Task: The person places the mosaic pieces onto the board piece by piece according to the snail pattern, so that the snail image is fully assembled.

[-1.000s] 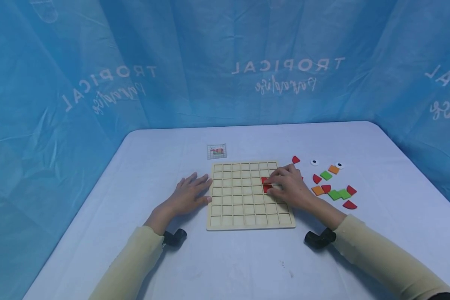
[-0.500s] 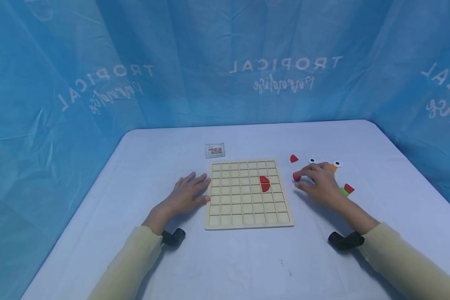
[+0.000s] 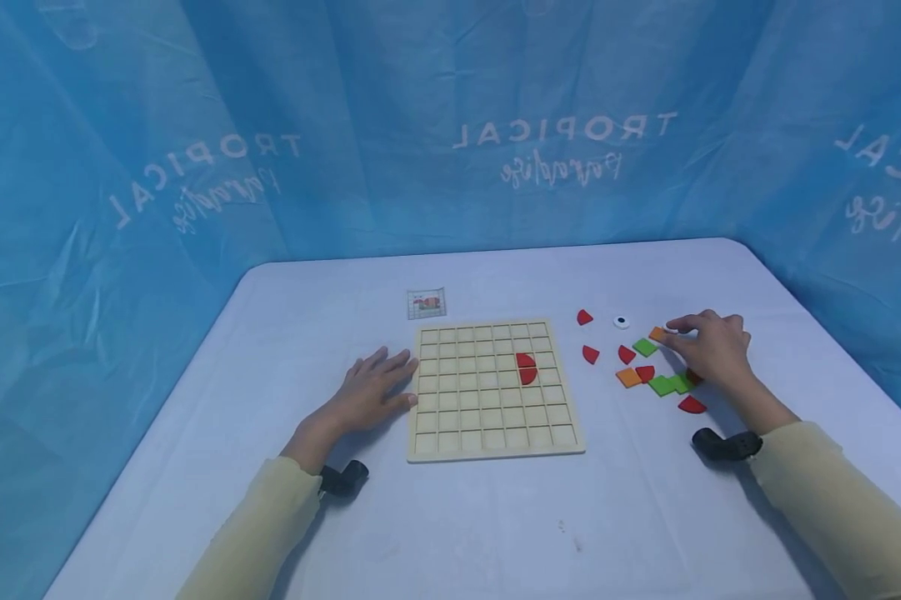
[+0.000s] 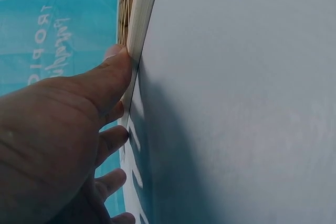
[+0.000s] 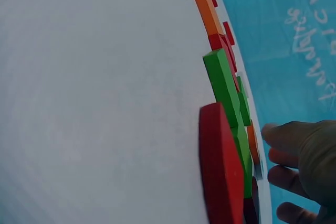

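My left hand (image 3: 375, 387) lies with fingers spread at the left edge of the wooden grid board (image 3: 495, 450). In the left wrist view its thumb (image 4: 113, 72) rests on the board's rim. Two red quarter-circle tiles (image 3: 527, 375) sit in adjoining cells right of the board's middle. My right hand (image 3: 713, 346) hovers over the loose tiles, thumb and index fingertips apart, right beside an orange square tile (image 3: 656, 333). In the right wrist view that orange tile (image 5: 253, 145) stands just past the thumb tip, and no tile shows between the fingers.
Several red quarter-circle tiles (image 3: 585, 317), green square tiles (image 3: 645, 347) and another orange tile (image 3: 629, 378) lie right of the board. A round white eye tile (image 3: 621, 322) is behind them. A small picture card (image 3: 426, 303) lies beyond the board. A blue curtain (image 3: 390, 125) surrounds the table.
My right hand has moved right, from the red tiles on the board, past a loose red tile, to the orange tile. It now covers the second eye tile. My left hand keeps its place.
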### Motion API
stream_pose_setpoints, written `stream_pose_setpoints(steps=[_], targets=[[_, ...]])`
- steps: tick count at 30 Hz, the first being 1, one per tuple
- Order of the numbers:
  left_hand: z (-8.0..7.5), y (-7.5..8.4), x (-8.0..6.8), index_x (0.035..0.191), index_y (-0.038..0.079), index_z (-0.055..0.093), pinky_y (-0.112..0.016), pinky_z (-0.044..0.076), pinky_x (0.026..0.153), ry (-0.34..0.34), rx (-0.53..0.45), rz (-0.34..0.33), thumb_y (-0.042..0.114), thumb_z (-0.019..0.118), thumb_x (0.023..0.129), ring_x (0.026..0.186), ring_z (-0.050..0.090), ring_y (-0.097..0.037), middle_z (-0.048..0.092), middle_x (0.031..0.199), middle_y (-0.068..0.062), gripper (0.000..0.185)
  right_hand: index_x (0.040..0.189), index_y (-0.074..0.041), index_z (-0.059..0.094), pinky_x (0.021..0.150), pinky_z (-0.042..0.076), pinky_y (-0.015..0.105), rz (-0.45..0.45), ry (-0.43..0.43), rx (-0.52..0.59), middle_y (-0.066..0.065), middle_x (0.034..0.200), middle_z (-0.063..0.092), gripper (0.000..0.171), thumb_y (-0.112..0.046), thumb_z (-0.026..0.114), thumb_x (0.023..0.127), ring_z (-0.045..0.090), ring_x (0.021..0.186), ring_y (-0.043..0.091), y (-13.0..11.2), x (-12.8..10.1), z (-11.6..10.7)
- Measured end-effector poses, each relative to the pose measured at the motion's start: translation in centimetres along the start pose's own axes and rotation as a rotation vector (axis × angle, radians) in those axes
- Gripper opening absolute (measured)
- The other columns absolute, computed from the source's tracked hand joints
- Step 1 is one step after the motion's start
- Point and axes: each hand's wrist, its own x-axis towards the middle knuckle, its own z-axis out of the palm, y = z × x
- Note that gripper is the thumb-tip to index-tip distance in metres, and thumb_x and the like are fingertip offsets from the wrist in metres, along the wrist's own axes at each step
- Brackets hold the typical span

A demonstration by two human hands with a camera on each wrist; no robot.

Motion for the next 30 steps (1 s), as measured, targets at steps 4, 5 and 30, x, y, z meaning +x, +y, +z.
stream_pose_setpoints(steps=[4, 5, 30], targets=[[-0.1, 0.0, -0.1, 0.147, 0.018, 0.035, -0.063, 0.009, 0.116, 0.005, -0.001, 0.001, 0.043, 0.054, 0.093, 0.147, 0.012, -0.038, 0.027, 0.157, -0.005, 0.062, 0.120, 0.002, 0.060, 0.085, 0.029, 0.060, -0.007, -0.005, -0.018, 0.030, 0.119, 0.047, 0.040, -0.023, 0.063, 0.088, 0.029, 0.115, 0.050, 0.2, 0.0, -0.1], [-0.1, 0.0, -0.1, 0.147, 0.018, 0.035, -0.063, 0.009, 0.116, 0.007, -0.003, 0.002, 0.042, 0.054, 0.093, 0.147, 0.012, -0.038, 0.027, 0.157, -0.005, 0.062, 0.120, 0.002, 0.060, 0.085, 0.029, 0.061, -0.006, -0.004, -0.021, 0.031, 0.120, 0.047, 0.040, -0.022, 0.063, 0.088, 0.028, 0.115, 0.050, 0.2, 0.1, 0.0], [-0.3, 0.2, -0.2, 0.147, 0.018, 0.034, -0.062, 0.009, 0.116, -0.010, -0.015, -0.003, 0.044, 0.053, 0.094, 0.147, 0.012, -0.037, 0.027, 0.157, -0.005, 0.062, 0.121, 0.001, 0.059, 0.087, 0.031, 0.060, -0.006, -0.002, -0.016, 0.030, 0.126, 0.045, 0.041, -0.021, 0.063, 0.087, 0.028, 0.118, 0.050, 0.5, 0.6, 1.2]])
